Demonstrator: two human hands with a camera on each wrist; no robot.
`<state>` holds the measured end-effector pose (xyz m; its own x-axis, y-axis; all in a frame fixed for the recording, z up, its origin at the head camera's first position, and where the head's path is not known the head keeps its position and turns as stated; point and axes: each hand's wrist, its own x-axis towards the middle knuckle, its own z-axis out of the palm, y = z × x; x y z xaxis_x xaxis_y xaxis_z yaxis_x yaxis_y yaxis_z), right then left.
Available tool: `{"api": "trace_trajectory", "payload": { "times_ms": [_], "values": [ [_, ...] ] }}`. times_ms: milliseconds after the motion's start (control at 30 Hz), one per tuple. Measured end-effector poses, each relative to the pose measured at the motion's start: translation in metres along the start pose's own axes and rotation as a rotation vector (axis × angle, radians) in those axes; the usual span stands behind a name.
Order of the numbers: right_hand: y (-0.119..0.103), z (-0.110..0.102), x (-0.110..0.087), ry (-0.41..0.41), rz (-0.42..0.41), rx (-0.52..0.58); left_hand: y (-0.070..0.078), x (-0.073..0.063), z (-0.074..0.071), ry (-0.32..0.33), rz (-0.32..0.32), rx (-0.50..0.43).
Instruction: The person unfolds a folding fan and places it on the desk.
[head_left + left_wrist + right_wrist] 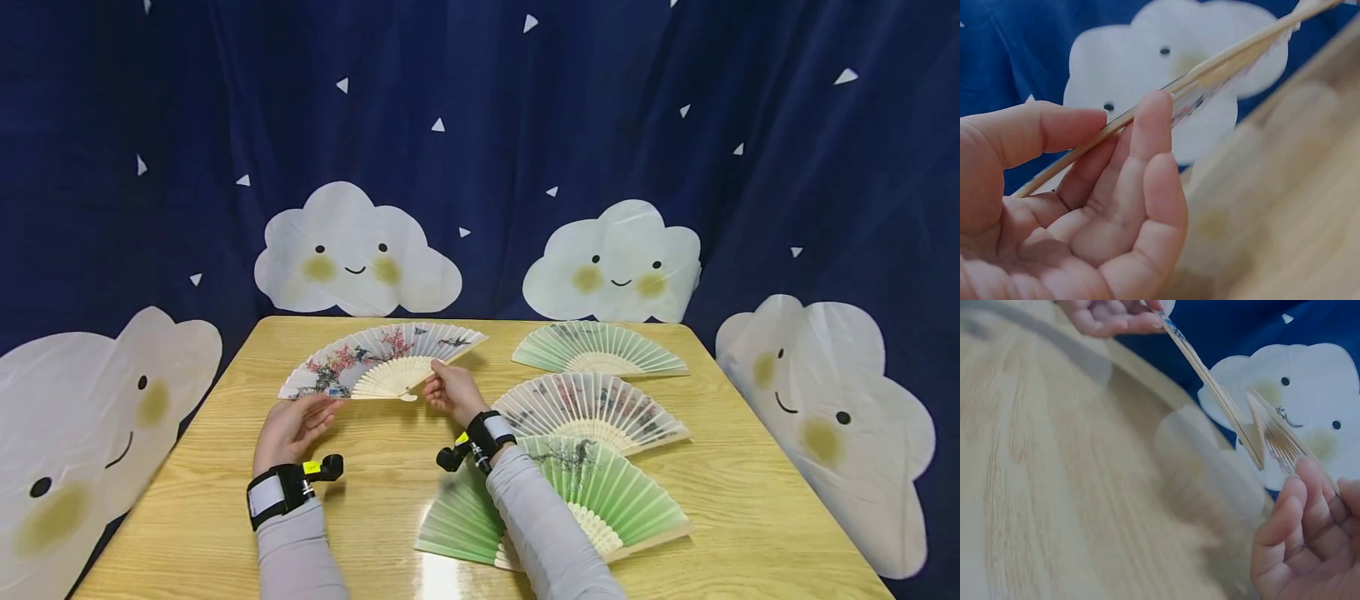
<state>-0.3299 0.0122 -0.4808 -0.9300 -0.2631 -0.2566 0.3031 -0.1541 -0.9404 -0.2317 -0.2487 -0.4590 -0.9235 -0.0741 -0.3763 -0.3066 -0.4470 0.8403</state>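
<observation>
A spread folding fan [375, 354] with pink blossoms and dark birds on a whitish leaf is held up over the far left of the table. My left hand [294, 427] pinches its left edge; in the left wrist view the thumb presses the pale outer stick [1238, 51] against the fingers. On the other side, my right hand [453, 390] grips the right outer stick beside the pivot. The right wrist view shows the fan's pale ribs [1282, 440] fanned out between both hands. The leaf is seen nearly edge-on in both wrist views.
Three more spread fans lie on the right of the wooden table [750, 500]: a pale green one [600, 346] at the back, a whitish floral one [592, 408], and a larger green one [645, 504] partly under my right forearm. A dark blue curtain [480, 100] hangs behind.
</observation>
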Motion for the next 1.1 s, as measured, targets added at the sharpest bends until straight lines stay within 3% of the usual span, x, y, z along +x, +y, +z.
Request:
{"api": "trace_trajectory", "payload": {
  "times_ms": [100, 333, 567, 867, 1100],
  "values": [
    [0.008, -0.001, 0.003, -0.002, 0.052, -0.029, -0.001, -0.004, -0.006, 0.079, -0.015, 0.057],
    [0.017, -0.004, 0.008, 0.003, 0.106, -0.024, -0.002, -0.010, -0.019, 0.227, -0.023, 0.062],
    [0.013, 0.000, 0.007, 0.029, 0.151, -0.062, -0.003, -0.016, -0.028, 0.309, -0.005, 0.139],
    [0.005, 0.000, 0.003, -0.036, 0.228, -0.098, -0.006, -0.016, -0.030, 0.420, 0.049, 0.212],
    [-0.002, -0.013, -0.004, -0.083, 0.224, -0.175, -0.005, -0.016, -0.029, 0.485, 0.071, 0.256]
  ]
}}
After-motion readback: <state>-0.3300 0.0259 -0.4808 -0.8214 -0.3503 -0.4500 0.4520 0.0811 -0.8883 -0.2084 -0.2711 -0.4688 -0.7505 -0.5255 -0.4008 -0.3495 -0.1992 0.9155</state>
